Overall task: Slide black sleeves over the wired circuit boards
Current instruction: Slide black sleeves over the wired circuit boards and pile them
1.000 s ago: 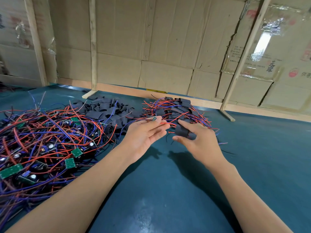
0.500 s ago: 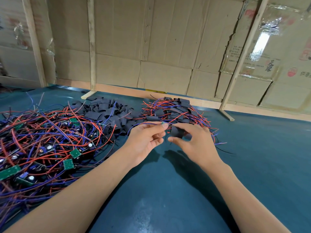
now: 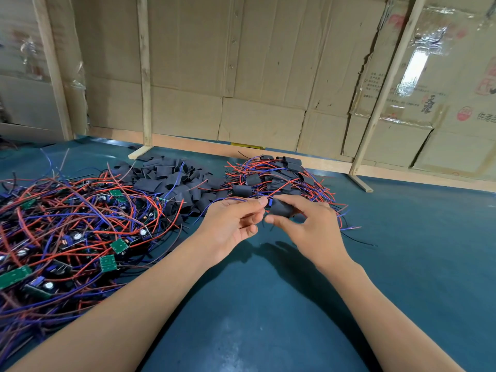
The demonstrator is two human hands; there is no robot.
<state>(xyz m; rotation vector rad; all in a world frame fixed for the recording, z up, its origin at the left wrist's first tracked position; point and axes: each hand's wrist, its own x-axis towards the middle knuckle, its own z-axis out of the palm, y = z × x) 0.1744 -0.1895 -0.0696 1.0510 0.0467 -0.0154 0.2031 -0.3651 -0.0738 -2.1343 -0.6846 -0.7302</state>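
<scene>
The right hand (image 3: 314,232) pinches a black sleeve (image 3: 280,208) between thumb and fingers, its open end turned toward the left hand (image 3: 230,226). The left hand pinches a wired board (image 3: 269,202) at its fingertips; only a small blue bit of it shows, right at the sleeve's mouth, and its purple and red wires trail off leftward over the knuckles. How far the board sits inside the sleeve cannot be told. Both hands hover above the table (image 3: 268,304), a smooth teal mat with a dull sheen. Just behind the sleeve lies the done pile (image 3: 279,178), soft matte tubes tangled with thin red and purple leads. Left of the sleeve sits a heap of loose sleeves (image 3: 171,178), flat and slightly curled. Farther left sprawls the bare-board heap (image 3: 67,226), small green rectangles with round capacitors amid looping wire. Behind the sleeve, past the table's edge, rises a wall of creased brown cardboard (image 3: 241,76) braced by pale wooden battens (image 3: 145,76), with glossy tape patches to the right.
</scene>
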